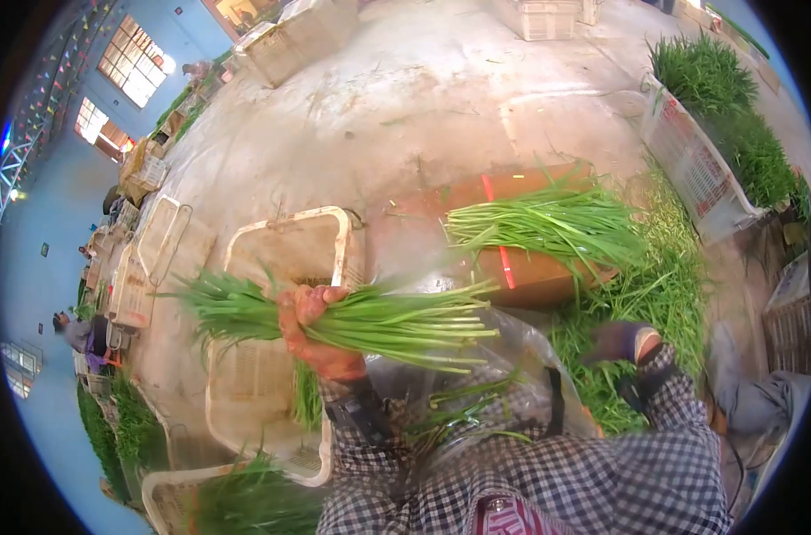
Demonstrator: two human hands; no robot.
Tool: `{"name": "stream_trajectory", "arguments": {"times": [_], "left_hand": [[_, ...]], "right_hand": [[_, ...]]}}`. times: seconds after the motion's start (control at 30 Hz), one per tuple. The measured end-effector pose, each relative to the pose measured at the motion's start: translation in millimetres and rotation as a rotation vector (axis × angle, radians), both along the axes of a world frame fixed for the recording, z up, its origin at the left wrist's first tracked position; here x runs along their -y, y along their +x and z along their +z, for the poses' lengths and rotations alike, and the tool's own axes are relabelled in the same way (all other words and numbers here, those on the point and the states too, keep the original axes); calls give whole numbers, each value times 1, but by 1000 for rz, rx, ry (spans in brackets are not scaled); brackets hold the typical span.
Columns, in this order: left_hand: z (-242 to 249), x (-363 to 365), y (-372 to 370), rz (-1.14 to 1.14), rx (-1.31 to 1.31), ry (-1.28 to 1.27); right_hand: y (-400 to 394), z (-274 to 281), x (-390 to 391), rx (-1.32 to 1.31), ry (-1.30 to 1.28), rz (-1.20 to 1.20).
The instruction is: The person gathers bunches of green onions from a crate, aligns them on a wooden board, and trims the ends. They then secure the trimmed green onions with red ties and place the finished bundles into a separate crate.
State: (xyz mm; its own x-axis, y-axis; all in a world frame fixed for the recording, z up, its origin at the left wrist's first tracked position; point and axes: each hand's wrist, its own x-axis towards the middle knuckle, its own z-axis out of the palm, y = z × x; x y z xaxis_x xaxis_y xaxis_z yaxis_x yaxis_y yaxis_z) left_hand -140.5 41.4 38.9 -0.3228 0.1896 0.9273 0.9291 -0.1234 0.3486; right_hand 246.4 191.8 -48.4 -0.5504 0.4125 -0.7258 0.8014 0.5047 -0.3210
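Note:
My left hand (315, 332) is closed around a bunch of green chives (405, 325). Their leafy tips point left and the pale cut ends right, over a crate. My right hand (616, 342), in a dark purple glove, is smeared by motion above a heap of loose greens (593, 366). Ahead of it, a second bundle of chives (539, 223) lies across a brown board (548, 278) with red strips. Clear plastic (530, 343) covers my lap, with a few loose stalks (463, 406) on it.
A cream crate (343, 245) stands at my left, another crate (156, 481) with greens nearer me. At the right is a white crate (691, 160) full of greens. Beside me is another person's grey trouser leg (753, 392). Further crates (299, 40) stand across the floor.

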Motion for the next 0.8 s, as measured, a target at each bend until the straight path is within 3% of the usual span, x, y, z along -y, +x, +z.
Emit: {"name": "stream_trajectory", "arguments": {"times": [0.07, 0.13, 0.2, 0.23, 0.27, 0.33, 0.4, 0.43, 0.5, 0.57, 0.6, 0.67, 0.7, 0.73, 0.77, 0.8], "left_hand": [[-2, -4, 10, -336, 514, 182], [-2, -8, 21, -659, 1029, 357], [9, -13, 34, -799, 1310, 446], [19, -15, 43, -782, 1332, 450], [20, -15, 43, -792, 1334, 462], [13, -11, 32, -838, 1318, 490], [3, -7, 25, -812, 1274, 450], [0, -5, 25, -749, 1250, 393], [-10, -5, 22, -613, 1029, 345], [-20, -9, 13, -461, 670, 329], [-24, -10, 9, -380, 512, 317], [-28, -4, -4, -234, 262, 195], [-28, -15, 0, -122, 201, 292], [-28, -26, 5, 2, 149, 387], [-30, -16, 7, -159, 392, 383], [-28, -17, 11, -210, 435, 328]], "right_hand": [[-26, -2, 0, -568, 31, -43], [-75, 45, 15, -1019, -518, -246], [-102, 47, 26, -1048, -891, -235], [-111, 42, 29, -1205, -644, 29], [-121, 37, 31, -1334, -380, 294], [-134, 38, 42, -1247, -382, 204], [-136, 73, 55, -751, -860, -482], [-129, 81, 56, -672, -752, -541], [-105, 18, 39, -1140, -39, -53], [-63, -17, 21, -789, 362, 402], [-53, -14, 14, -250, 367, 570], [-39, 11, 15, -16, 113, 427], [-36, 22, 14, 99, -14, 350], [-39, 18, 14, -150, -79, 198], [-51, 25, 19, -436, -170, 57], [-64, 31, 23, -718, -276, -34]]}}
